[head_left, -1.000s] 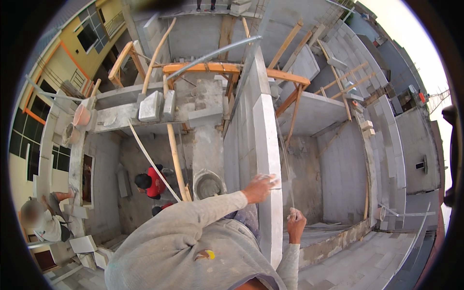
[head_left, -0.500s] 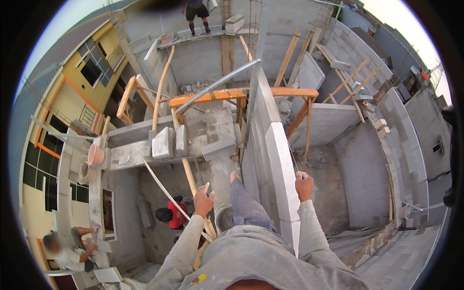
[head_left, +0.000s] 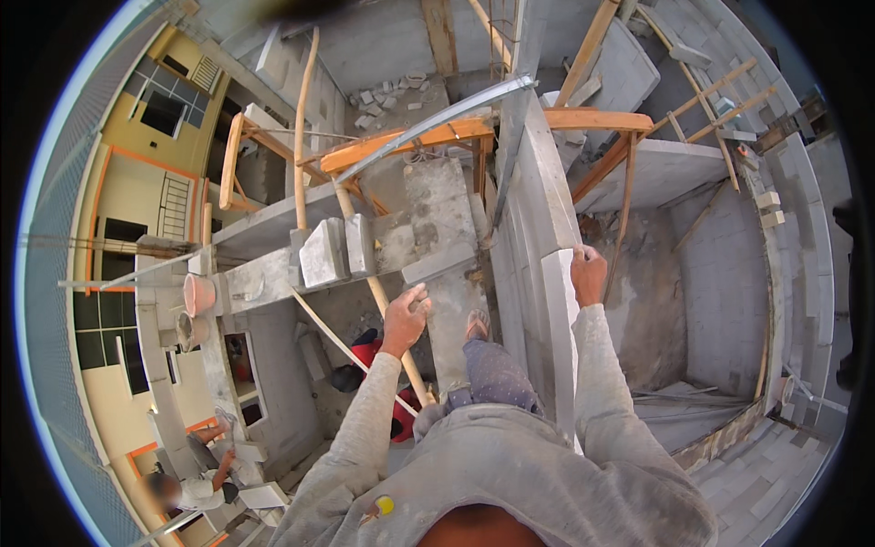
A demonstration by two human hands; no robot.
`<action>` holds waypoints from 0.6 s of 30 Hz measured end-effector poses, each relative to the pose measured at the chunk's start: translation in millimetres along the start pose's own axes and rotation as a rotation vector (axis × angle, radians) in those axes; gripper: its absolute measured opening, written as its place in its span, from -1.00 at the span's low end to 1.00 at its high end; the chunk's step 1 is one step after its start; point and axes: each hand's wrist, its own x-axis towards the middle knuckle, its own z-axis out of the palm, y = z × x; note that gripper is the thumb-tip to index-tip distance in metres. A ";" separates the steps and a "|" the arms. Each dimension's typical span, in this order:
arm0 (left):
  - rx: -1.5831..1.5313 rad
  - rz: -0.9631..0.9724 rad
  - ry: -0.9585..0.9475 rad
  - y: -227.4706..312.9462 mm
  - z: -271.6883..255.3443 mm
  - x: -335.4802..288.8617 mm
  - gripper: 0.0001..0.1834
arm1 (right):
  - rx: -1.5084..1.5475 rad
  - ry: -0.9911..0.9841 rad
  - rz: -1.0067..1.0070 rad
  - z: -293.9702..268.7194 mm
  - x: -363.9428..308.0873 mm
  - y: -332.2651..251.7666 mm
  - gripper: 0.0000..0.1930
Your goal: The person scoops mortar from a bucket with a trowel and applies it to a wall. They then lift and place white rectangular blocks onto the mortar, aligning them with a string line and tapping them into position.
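Note:
My right hand (head_left: 589,273) is closed in a pinch at the top of the light-grey block wall (head_left: 538,173), beside a white block (head_left: 557,283) in its top course. A thin string, hard to make out now, runs from those fingers along the wall. My left hand (head_left: 406,319) hangs in the air left of the wall, its fingers loosely bent and nothing visible in them. Below it slants a wooden pole (head_left: 390,333). My sandalled foot (head_left: 478,323) stands on a concrete ledge (head_left: 448,310) between both hands.
Orange-brown timber beams (head_left: 410,146) and a metal channel (head_left: 437,114) cross ahead. Two grey blocks (head_left: 324,253) stand on a ledge near a pink bucket (head_left: 199,294). A person in red (head_left: 366,351) is below; another person (head_left: 196,492) sits lower left. Deep rooms drop away on both sides.
Both hands have moved forward, the right one farther along the wall top. The left fingers have drawn closer together. My view has tilted down and my foot shows more fully.

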 end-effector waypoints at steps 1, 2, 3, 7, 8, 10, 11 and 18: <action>0.027 -0.004 0.033 -4.1 -4.5 1.1 -0.52 | 0.071 0.025 -0.014 4.9 9.2 -5.4 -0.74; 0.035 0.002 0.053 -8.7 -7.5 -4.0 -0.52 | 0.026 0.036 -0.048 7.8 16.4 -8.2 -0.74; 0.059 -0.033 0.043 -13.5 -9.7 -8.6 -0.53 | 0.029 0.016 -0.037 10.5 23.8 -10.0 -0.74; -0.082 -0.168 0.009 -25.5 -19.1 -17.7 -0.60 | 0.050 -0.008 0.009 24.6 40.0 -8.5 -0.75; -0.049 -0.128 0.031 -25.2 -22.7 -13.2 -0.60 | 0.060 -0.008 0.001 29.3 42.2 -7.5 -0.76; 0.020 -0.096 0.050 -19.0 -29.5 2.4 -0.59 | 0.097 -0.005 0.012 39.2 47.4 -6.1 -0.75; 0.006 -0.049 0.052 -13.4 -32.1 12.4 -0.59 | 0.081 0.011 0.016 44.4 51.2 -5.4 -0.75; -0.212 0.015 0.000 43.7 -40.0 115.1 -0.61 | 0.029 0.125 -0.135 85.9 71.8 2.1 -0.71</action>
